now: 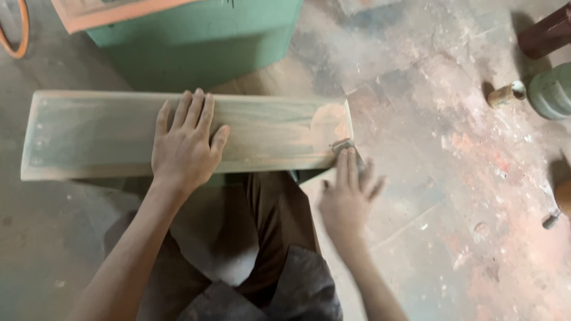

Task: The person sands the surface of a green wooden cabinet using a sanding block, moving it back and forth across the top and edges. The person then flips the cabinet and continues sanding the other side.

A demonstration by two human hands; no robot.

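- Left hand (185, 144): open, palm down, fingers slightly spread and pointing to 12 o'clock; lies flat on the board, gripping nothing.
- Right hand (348, 193): fingers extended and close together, thumb out to the side; fingertips press a small grey piece of sandpaper (347, 145) against the board's right end.
- Board (95, 134): long wooden plank with a worn green coat, lying crosswise over the person's lap; bare orange-brown wood shows at its right end, at 10 o'clock from the right hand.
- Green cabinet (196, 41): painted box at 12 o'clock from the left hand, just behind the board.
- Floor (452, 196): dusty concrete, stained reddish, at 3 o'clock from the right hand.
- Small cylinder (507, 94): tan, lying on its side at 2 o'clock, well apart from the hands.
- Green ribbed vessel (552, 90): just beside the cylinder, at the frame's right edge.
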